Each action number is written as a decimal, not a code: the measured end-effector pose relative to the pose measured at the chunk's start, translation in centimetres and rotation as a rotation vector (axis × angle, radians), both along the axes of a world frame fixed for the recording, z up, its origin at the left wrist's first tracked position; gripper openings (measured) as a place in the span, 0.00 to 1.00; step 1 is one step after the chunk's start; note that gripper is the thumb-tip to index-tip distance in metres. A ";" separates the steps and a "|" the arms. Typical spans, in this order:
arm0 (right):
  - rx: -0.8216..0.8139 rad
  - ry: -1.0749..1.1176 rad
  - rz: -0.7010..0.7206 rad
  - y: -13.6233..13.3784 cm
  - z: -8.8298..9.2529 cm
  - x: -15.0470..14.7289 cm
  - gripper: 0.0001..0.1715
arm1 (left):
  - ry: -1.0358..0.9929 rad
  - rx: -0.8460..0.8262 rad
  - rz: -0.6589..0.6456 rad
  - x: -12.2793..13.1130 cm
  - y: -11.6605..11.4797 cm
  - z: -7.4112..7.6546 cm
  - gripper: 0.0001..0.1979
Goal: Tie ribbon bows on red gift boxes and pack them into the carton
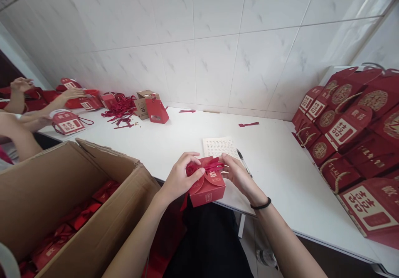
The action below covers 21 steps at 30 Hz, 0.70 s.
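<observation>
A red gift box (208, 193) with gold print and a folded, petal-like top is at the table's front edge, above my lap. A dark red ribbon bow (213, 166) crosses its top. My left hand (183, 174) holds the bow's left side, thumb and fingers closed round the ribbon. On the other side my right hand (235, 172) has its fingertips closed at the bow's right loop, near the box's side; its fingers are partly hidden. Just behind the box lie a sheet of paper (218, 146) with rows of writing and a pen (244, 162).
An open cardboard box (121, 215) at left holds several red gift boxes (52, 244). Red boxes (349, 132) are stacked at right. Ribbons (123, 107) and a red bag-shaped box (156, 111) lie at the back left. Other people's hands (70, 95) work at far left.
</observation>
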State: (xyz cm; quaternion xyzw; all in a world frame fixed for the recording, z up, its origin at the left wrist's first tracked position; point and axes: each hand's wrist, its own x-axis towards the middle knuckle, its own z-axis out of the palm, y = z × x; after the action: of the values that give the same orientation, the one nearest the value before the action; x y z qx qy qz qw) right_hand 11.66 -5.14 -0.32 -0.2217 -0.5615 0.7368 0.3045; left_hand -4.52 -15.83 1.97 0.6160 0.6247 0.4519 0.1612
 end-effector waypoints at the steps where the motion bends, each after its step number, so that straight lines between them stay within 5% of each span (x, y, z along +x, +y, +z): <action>1: 0.058 -0.022 0.004 -0.2 0.2 0.3 0.24 | -0.010 0.037 0.023 -0.1 -0.2 -0.2 0.06; 6: 0.235 -0.099 0.008 -0.7 0.7 0.8 0.24 | -0.013 0.099 0.180 -0.5 -1.3 -1.7 0.06; 11: 0.198 -0.101 -0.063 -0.8 0.1 0.5 0.25 | 0.029 0.117 0.322 0.0 -1.6 -2.1 0.11; 16: 0.134 -0.044 -0.070 -1.2 -1.1 -0.1 0.25 | -0.034 -0.002 0.331 0.4 -1.6 -2.6 0.16; 19: 0.156 -0.090 -0.104 -0.7 -1.6 0.7 0.27 | -0.013 -0.134 0.338 -0.1 -1.8 -1.7 0.18; 21: 0.257 -0.210 -0.181 0.4 -1.6 1.8 0.30 | 0.074 -0.132 0.384 -0.4 -1.8 0.3 0.17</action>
State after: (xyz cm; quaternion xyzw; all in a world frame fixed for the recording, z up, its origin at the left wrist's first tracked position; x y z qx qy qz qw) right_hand 13.50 -4.73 -1.89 -0.3063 -0.6575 0.6014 0.3348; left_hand -4.91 -17.63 2.22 0.4897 0.7646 0.4094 0.0891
